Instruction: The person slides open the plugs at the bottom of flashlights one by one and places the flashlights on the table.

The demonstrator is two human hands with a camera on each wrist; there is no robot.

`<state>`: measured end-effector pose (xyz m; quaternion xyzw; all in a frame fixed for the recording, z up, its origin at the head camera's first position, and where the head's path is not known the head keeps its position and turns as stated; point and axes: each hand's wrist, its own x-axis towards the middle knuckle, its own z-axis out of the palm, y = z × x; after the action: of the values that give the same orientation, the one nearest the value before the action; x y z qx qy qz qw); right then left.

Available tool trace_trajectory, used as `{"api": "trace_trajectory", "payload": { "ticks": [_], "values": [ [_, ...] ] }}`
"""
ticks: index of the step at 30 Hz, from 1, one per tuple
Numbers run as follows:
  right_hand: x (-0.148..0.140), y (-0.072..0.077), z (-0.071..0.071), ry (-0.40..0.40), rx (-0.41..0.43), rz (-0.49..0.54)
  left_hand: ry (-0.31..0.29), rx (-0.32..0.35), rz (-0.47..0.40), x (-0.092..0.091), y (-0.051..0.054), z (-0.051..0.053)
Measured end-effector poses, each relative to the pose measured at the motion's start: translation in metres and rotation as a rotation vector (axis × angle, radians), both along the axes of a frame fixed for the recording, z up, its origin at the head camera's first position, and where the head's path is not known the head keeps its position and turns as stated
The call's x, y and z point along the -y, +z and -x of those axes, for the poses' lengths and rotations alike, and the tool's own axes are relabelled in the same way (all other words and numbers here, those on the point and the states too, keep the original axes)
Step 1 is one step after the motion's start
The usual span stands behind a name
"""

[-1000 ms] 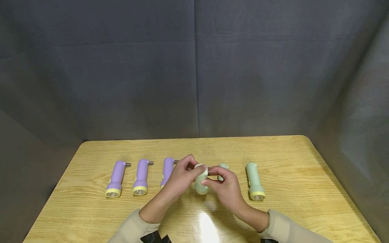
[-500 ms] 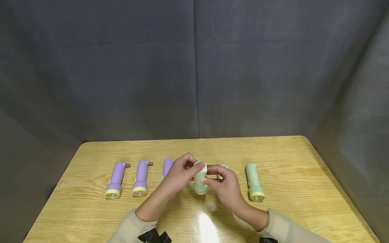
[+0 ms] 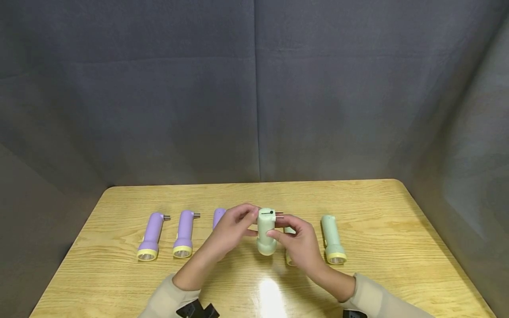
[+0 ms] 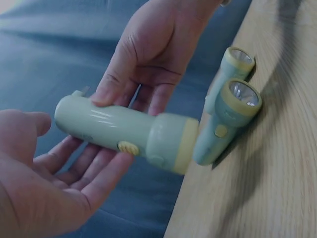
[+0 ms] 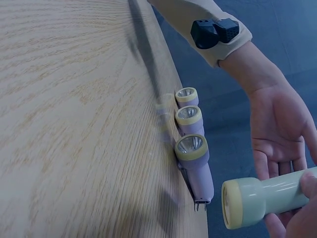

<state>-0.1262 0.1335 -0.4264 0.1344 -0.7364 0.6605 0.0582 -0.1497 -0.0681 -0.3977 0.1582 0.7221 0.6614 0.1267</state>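
A light green flashlight (image 3: 266,234) with a pale yellow rim is held up above the table, lens end toward me. Metal plug prongs (image 3: 279,216) stick out rightward from its far end, beside a black dot and slot. My right hand (image 3: 300,243) pinches its body between thumb and fingers. My left hand (image 3: 232,229) is on the other side. In the left wrist view, this left hand (image 4: 44,183) has its fingers stretched along the flashlight (image 4: 119,129) near the yellow switch (image 4: 128,148), thumb apart from it. The lens is hidden in the head view.
Two more green flashlights lie on the wooden table (image 3: 381,229): one at the right (image 3: 333,238), another (image 4: 228,114) partly behind my right hand. On the left lie purple flashlights (image 3: 184,232), the third (image 3: 218,217) partly covered by my left hand. Grey curtains (image 3: 254,110) surround the table.
My left thumb has come off the flashlight's far end, uncovering the black dot and slot. The prongs show more fully. The left hand has drawn slightly left; the right still pinches the flashlight.
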Motion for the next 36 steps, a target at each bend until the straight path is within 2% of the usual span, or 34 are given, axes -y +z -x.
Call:
{"api": "trace_trajectory", "payload": {
  "ticks": [6,14,23,27,32,36],
  "values": [
    [-0.001,0.001,0.002,-0.015,0.012,-0.019,-0.053,-0.054,-0.031,0.005,-0.008,-0.001],
    [0.000,0.004,0.002,0.011,0.028,0.013,-0.058,-0.128,-0.023,0.007,-0.013,-0.003],
    [0.000,0.004,0.001,0.009,0.099,0.036,-0.040,-0.113,-0.028,0.004,-0.018,-0.003],
    [0.000,0.003,0.001,0.014,0.099,0.060,-0.025,-0.116,-0.036,0.003,-0.020,-0.004],
    [-0.001,0.001,0.002,0.042,0.088,0.102,0.011,-0.118,-0.041,0.001,-0.017,-0.005],
    [-0.001,0.001,0.002,0.067,0.073,0.136,0.060,-0.081,-0.058,0.000,-0.013,-0.004]
  ]
}}
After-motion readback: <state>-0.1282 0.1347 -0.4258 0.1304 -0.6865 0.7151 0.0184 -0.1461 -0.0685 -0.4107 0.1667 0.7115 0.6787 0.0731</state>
